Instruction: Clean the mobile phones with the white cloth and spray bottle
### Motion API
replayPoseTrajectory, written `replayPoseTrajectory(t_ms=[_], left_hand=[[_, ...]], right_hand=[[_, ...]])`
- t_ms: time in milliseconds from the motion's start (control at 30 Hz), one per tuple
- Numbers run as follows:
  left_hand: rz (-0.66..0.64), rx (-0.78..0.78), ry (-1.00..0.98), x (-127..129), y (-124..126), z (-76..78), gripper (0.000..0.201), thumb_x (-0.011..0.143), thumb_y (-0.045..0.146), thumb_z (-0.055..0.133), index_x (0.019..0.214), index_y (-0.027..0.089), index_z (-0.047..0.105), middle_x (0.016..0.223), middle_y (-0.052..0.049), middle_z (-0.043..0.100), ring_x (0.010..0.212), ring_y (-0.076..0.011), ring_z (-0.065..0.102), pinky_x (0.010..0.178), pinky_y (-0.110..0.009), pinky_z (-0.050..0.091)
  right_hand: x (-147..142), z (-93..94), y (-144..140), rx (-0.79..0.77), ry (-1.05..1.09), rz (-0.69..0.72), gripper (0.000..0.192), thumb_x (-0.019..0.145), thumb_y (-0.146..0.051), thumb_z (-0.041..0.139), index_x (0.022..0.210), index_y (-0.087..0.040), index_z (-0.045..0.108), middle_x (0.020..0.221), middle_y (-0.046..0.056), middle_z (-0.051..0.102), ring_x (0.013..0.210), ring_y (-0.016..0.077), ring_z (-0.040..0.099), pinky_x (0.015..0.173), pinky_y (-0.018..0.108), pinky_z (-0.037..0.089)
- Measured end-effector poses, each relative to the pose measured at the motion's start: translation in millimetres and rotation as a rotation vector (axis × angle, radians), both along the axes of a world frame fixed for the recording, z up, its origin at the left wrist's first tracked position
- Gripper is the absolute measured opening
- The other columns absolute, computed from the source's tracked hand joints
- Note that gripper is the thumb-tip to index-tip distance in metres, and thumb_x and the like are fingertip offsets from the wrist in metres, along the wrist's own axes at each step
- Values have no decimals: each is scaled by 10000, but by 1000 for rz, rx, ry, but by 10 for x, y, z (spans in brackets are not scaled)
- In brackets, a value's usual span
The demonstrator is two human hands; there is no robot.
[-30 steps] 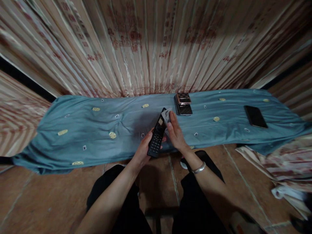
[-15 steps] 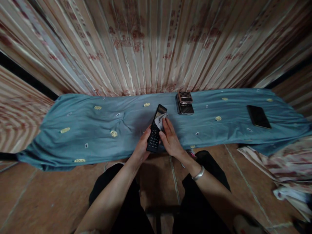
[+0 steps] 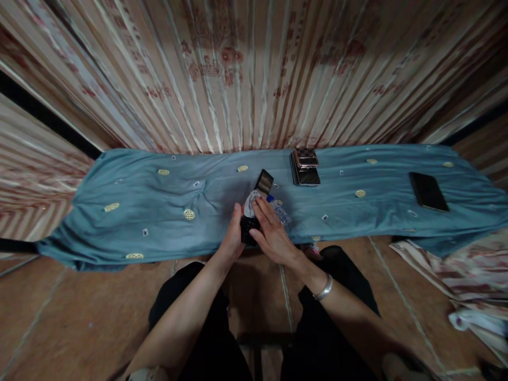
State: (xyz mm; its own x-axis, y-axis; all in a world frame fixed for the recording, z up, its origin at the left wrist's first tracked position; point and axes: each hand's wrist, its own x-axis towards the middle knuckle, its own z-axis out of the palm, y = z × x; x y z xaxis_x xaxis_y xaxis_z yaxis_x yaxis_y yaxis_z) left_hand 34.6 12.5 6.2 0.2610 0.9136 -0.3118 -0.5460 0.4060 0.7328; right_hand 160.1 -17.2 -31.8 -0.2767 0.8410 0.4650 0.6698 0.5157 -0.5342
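My left hand (image 3: 233, 233) grips a black keypad phone (image 3: 248, 233) by its lower left side; the phone looks like an opened flip phone, tilted up to the right. Its glossy upper part (image 3: 264, 181) sticks out past the fingers. With fingers together, my right hand (image 3: 273, 233) presses a whitish cloth (image 3: 251, 203) with dark marks against the phone's middle. Part of the keypad is covered by cloth and fingers. A clear-and-blue patterned piece (image 3: 281, 210) shows beyond my right fingers; whether it belongs to the cloth I cannot tell.
A teal cloth with yellow motifs (image 3: 214, 211) covers the long, narrow table. Right of the phone lie a checkered brown case-like item (image 3: 306, 157) and a black device (image 3: 307, 177), stacked. Farther right is a flat black item (image 3: 429, 191). A striped curtain (image 3: 238, 79) hangs behind.
My right hand and the cloth have slid down the phone, covering more of its keypad. The blue patterned piece has come into sight beside my right fingers. The view has shifted slightly.
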Motion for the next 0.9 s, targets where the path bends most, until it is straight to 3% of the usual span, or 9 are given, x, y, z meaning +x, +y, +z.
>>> replayPoseTrajectory(t_ms=[367, 667, 900], left_hand=[[72, 106, 90, -89, 105, -190, 539, 893, 603, 540, 1176, 176, 709, 1350, -73, 666, 1388, -244, 492, 1202, -364, 303], [66, 206, 163, -70, 81, -311, 445, 902, 510, 565, 1185, 200, 714, 1364, -63, 656, 1464, -228, 386, 1244, -366, 214], [148, 191, 200, -150, 130, -348, 411, 911, 480, 566, 1188, 211, 709, 1219, -58, 726, 1404, -243, 465, 1178, -348, 337]], right_hand=[[-107, 16, -99, -2, 9, 86, 687, 1031, -334, 389, 1610, -201, 44, 1660, 135, 226, 1550, 235, 160, 1236, 522, 279], [-69, 79, 22, 10, 12, 23, 671, 1029, -373, 389, 1609, -203, 97, 1653, 131, 250, 1546, 243, 177, 1243, 521, 258], [-155, 97, -57, 9, 48, 89, 618, 1034, -356, 392, 1595, -210, 175, 1629, 138, 298, 1531, 227, 234, 1231, 494, 309]])
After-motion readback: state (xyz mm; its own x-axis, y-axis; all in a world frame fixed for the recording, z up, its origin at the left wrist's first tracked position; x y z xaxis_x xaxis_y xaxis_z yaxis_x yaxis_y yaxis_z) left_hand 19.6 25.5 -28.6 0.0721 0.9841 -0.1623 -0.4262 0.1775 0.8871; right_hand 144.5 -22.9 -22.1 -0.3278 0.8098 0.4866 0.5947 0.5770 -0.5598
